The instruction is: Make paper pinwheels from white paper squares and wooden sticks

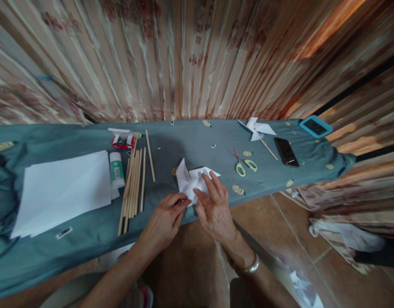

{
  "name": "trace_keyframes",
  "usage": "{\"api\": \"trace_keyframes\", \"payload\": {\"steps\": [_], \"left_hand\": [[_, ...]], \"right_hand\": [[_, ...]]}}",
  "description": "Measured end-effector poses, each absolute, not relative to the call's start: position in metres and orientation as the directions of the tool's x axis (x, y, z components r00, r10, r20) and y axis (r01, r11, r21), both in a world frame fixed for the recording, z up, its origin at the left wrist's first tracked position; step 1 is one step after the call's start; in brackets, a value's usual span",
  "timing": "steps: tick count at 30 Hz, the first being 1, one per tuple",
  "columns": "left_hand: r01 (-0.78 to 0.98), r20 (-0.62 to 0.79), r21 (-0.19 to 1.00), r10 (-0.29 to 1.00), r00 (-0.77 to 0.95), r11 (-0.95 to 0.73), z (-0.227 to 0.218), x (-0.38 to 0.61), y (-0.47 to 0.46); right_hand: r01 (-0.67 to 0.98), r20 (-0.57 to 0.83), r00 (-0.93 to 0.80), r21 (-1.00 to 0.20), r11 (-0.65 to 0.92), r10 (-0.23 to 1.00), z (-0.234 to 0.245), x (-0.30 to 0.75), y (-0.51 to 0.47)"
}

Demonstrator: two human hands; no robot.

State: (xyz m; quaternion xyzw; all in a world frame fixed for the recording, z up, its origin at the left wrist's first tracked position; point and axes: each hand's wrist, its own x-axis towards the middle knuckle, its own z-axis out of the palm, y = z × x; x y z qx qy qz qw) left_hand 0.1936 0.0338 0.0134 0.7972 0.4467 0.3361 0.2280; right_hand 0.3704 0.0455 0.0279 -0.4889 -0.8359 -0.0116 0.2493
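A white paper pinwheel (184,177) with folded blades lies at the front edge of the cloth-covered table, between my two hands. My left hand (166,214) pinches its lower left edge between thumb and fingers. Over its right side my right hand (214,205) is spread, with fingertips resting on the paper and the thumb near its middle. Part of the paper is hidden under the right fingers. Several wooden sticks (132,184) lie to the left of my left hand, and one separate stick (150,156) is a little farther back.
At the left is a stack of white paper (66,188) beside a glue stick (117,169) and an open red box (122,141). Scissors (241,164), a pinwheel on a stick (256,128), a phone (285,152) and a blue-framed device (315,126) lie to the right. A curtain (184,60) hangs behind.
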Motion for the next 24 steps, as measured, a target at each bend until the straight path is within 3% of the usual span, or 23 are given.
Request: {"api": "trace_keyframes", "payload": {"steps": [24], "left_hand": [[0.573,0.289,0.673,0.879,0.379,-0.468,0.0132,0.1936,0.0337]], "right_hand": [[0.853,0.353,-0.401,-0.193,0.485,0.846,0.0313,0.3666,0.0498]]}}
